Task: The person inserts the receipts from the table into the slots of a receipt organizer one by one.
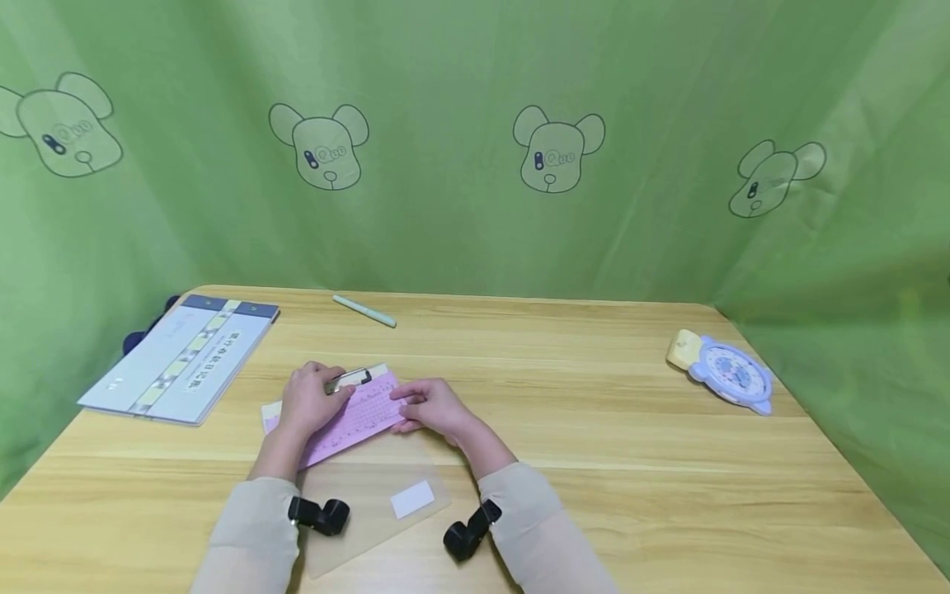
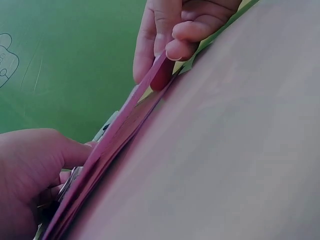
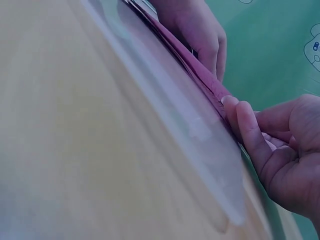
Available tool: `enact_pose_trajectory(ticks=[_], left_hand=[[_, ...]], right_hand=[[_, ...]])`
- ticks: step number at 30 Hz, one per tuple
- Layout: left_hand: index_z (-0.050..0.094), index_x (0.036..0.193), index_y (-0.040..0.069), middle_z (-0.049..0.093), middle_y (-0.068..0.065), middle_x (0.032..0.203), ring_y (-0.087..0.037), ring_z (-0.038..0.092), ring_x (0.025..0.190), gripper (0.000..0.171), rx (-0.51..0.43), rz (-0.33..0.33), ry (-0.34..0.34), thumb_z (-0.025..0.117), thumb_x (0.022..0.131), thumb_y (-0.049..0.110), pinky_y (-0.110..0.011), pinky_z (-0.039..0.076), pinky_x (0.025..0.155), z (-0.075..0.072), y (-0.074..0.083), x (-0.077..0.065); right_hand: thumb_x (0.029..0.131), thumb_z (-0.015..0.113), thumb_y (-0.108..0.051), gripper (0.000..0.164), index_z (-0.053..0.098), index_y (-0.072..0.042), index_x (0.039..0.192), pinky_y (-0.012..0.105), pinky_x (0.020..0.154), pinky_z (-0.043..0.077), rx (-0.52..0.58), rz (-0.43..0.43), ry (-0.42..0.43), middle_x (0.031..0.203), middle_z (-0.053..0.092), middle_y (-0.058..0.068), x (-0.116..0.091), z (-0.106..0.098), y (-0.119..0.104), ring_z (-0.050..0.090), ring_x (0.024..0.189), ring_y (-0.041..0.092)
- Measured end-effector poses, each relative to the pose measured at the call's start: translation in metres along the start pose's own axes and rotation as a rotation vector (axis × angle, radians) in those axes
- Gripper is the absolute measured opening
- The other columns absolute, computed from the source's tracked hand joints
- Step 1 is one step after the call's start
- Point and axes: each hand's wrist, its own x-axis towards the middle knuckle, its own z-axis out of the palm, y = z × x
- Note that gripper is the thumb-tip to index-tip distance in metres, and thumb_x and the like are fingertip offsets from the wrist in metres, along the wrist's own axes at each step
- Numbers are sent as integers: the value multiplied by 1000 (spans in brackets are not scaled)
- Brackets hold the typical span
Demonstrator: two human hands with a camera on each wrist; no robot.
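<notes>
A stack of pink printed sheets (image 1: 361, 417) lies tilted over a pale board, with a metal clip (image 1: 350, 379) at its far edge. My left hand (image 1: 308, 402) grips the clip, its thumb lying over the top edge of the pink sheets. At the right end, my right hand (image 1: 434, 406) pinches the sheets between thumb and fingers. In the left wrist view the sheets (image 2: 115, 125) appear edge-on, slightly fanned apart. A translucent plastic cover (image 1: 356, 495) with a white label (image 1: 412, 499) spreads toward me between my forearms.
A pale blue notebook (image 1: 185, 359) with a patterned band lies at the left, a dark object (image 1: 134, 341) behind it. A light green pen (image 1: 364, 311) rests near the table's far edge. At the right are a blue round clock-like item (image 1: 735, 373) and a yellow block (image 1: 684, 349).
</notes>
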Motion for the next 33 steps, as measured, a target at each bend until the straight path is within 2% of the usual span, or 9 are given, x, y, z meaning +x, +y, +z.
enact_pose_trajectory(ticks=[8, 15, 23, 33], left_hand=[[58, 108, 0, 51, -21, 101, -36, 44, 93, 40, -27, -10, -15, 63, 76, 24, -46, 30, 80, 0, -1, 0], [59, 107, -1, 50, -19, 97, -33, 44, 89, 41, -35, 31, 3, 65, 76, 24, -45, 31, 77, 2, -6, 0], [59, 106, -2, 50, -15, 91, -29, 43, 85, 37, 44, 137, 38, 63, 78, 22, -41, 33, 75, 4, -8, 2], [57, 109, -4, 49, -15, 93, -28, 41, 87, 36, 81, 151, 13, 57, 83, 21, -41, 34, 77, 7, -8, 2]], right_hand=[[78, 48, 16, 27, 55, 11, 103, 28, 58, 49, -10, 15, 6, 79, 54, 19, -1, 3, -2, 60, 57, 22], [78, 48, 15, 27, 55, 11, 103, 28, 58, 49, -29, 23, 5, 78, 53, 18, 0, 4, -3, 59, 56, 21], [78, 48, 15, 27, 55, 11, 104, 28, 57, 49, -47, 19, 8, 79, 54, 18, 1, 4, -2, 59, 56, 20], [78, 48, 15, 27, 55, 10, 104, 28, 56, 49, -58, 29, 20, 79, 54, 18, 1, 4, -2, 59, 55, 20]])
